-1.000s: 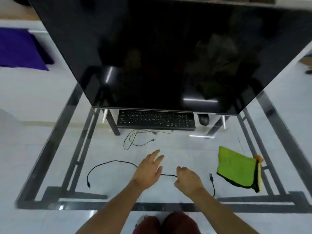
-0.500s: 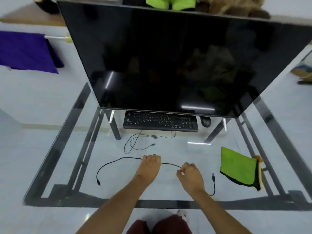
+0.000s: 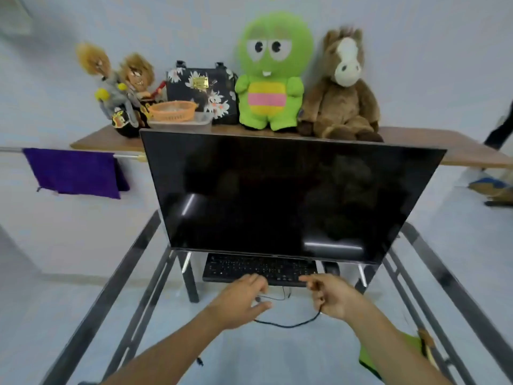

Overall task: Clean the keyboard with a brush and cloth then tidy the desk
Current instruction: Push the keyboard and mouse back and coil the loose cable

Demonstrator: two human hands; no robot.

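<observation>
A black keyboard (image 3: 261, 268) lies on the glass desk (image 3: 277, 357) under the lower edge of a large dark monitor (image 3: 291, 198). My left hand (image 3: 240, 301) and my right hand (image 3: 334, 298) are raised just in front of the keyboard. A thin black cable (image 3: 288, 325) sags between them, gripped in both. One loose cable end (image 3: 199, 362) hangs below my left forearm. A green cloth (image 3: 367, 357) lies at the lower right, mostly hidden by my right forearm. No brush is in view.
A black mouse (image 3: 331, 269) sits right of the keyboard, whose own thin wire (image 3: 279, 297) loops in front of it. Behind the monitor, a wooden shelf (image 3: 458, 151) carries plush toys, a floral bag (image 3: 202, 90) and an orange basket (image 3: 173, 111). A purple cloth (image 3: 75, 173) hangs at left.
My head has tilted up, bringing the shelf and toys into view. Both hands have lifted the black cable off the glass and moved forward toward the keyboard.
</observation>
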